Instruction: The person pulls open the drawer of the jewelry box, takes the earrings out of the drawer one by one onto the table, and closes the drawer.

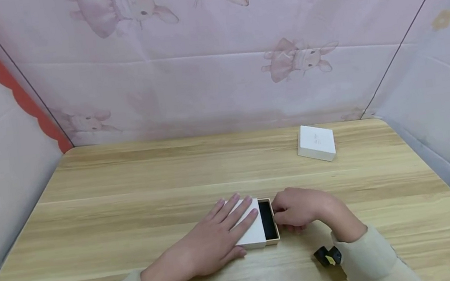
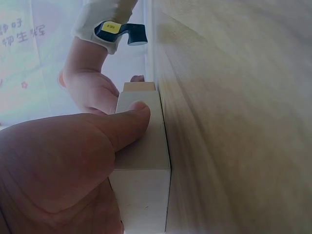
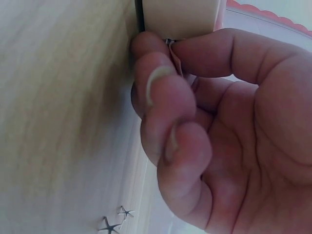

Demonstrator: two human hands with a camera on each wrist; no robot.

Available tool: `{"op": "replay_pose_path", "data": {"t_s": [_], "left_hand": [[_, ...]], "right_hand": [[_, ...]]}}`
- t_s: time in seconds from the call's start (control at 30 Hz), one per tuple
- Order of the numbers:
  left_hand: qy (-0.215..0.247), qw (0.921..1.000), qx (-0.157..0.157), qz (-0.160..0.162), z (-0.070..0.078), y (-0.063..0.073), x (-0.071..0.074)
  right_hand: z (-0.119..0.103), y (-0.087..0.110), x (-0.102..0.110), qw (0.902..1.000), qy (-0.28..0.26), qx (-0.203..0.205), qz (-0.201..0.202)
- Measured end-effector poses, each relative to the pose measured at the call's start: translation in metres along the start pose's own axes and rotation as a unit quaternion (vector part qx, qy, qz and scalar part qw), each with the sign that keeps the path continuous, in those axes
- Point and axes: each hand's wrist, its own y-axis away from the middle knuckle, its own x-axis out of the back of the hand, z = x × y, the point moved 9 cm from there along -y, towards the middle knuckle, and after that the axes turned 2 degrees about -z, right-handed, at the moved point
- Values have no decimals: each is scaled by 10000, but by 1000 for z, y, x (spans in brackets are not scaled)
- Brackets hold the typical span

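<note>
A white drawer-style box (image 1: pixel 255 232) lies on the table, its inner tray (image 1: pixel 268 220) slid partway out to the right and showing a black inside. Across the lid my left hand (image 1: pixel 214 239) rests with straight, spread fingers, while its thumb (image 2: pixel 134 119) presses the near side. My right hand (image 1: pixel 302 206) is at the tray's right end. Between its thumb and index finger it pinches a small brownish pull tab (image 3: pixel 176 61) attached to the tray's end wall (image 3: pixel 180 17). The other right fingers are curled in.
Another white box (image 1: pixel 316 140), with small print on its top, sits at the back right of the wooden table (image 1: pixel 136 180). A rabbit-print cloth (image 1: pixel 201 86) hangs behind the table, with pale cloth on both sides. A black wrist camera (image 1: pixel 327 256) hangs by the right sleeve.
</note>
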Motion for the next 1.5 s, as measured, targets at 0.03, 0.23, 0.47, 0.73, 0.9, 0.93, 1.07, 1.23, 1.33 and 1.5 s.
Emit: {"op": "replay_pose_path", "data": {"t_s": [0.03,0.23,0.47,0.73,0.9,0.93,1.07,1.23,1.33,1.5], "left_hand": [[0,10000,0,1,0,0,0],[2,10000,-14,1,-1,0,0],[4,10000,-14,-22,-1,0,0],[-32,10000,-8,-19,0,0,1],[-14,10000,-3,-23,0,0,1],[-14,10000,-3,-25,0,0,1],[-8,10000,0,-31,0,0,2],[-9,10000,-7,-23,1,0,2],[-13,10000,-1,-27,1,0,1],[-14,10000,28,-37,0,0,0]], "right_hand": [[0,0,0,10000,6,4,5],[-1,-1,0,10000,-6,1,3],[-1,-2,-1,10000,21,31,-20],[0,-3,-2,10000,65,5,-15],[-2,-3,-2,10000,74,20,-24],[-2,-3,-2,10000,75,32,-17],[-4,-2,-2,10000,59,39,12],[-6,-1,-2,10000,48,21,48],[-7,-1,-2,10000,70,44,56],[-6,-2,-2,9999,116,50,41]]}}
